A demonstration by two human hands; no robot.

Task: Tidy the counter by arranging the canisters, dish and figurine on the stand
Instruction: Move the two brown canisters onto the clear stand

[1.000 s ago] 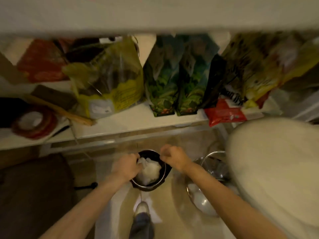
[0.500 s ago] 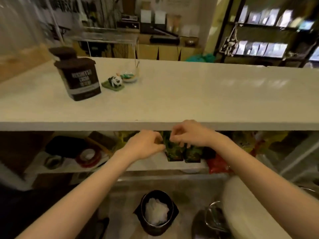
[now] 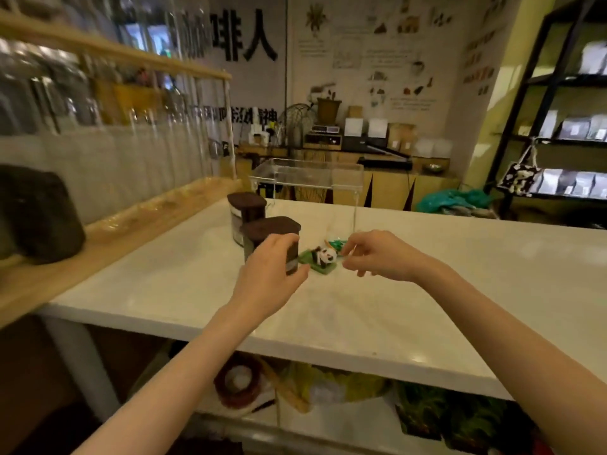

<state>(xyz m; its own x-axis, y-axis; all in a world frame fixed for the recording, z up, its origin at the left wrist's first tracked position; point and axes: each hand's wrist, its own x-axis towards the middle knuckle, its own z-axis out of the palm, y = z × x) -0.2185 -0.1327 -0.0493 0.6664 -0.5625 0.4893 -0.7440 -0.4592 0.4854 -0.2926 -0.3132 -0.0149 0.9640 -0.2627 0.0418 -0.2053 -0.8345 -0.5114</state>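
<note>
Two dark brown canisters stand on the white counter [image 3: 427, 290], the near canister [image 3: 272, 228] in front of the far canister [image 3: 246, 205]. My left hand [image 3: 267, 274] is cupped in front of the near canister, fingers apart; I cannot tell if it touches. Just right of it lies a panda figurine [image 3: 324, 256] on a green base. A small dish [image 3: 337, 245] with green contents sits behind the figurine, partly hidden by my right hand [image 3: 377, 257], whose fingers are spread close to the dish. A clear acrylic stand [image 3: 308, 174] rises at the counter's back edge.
A wooden ledge [image 3: 98, 244] with a dark block [image 3: 36, 215] and a glass screen runs along the left. Bags [image 3: 315, 385] and a red roll sit on the shelf under the counter. A black shelving rack [image 3: 558, 126] stands at the far right.
The view has swung up from the under-counter shelf to the countertop. Both hands rose from below the counter edge to above it, beside the near canister and the figurine.
</note>
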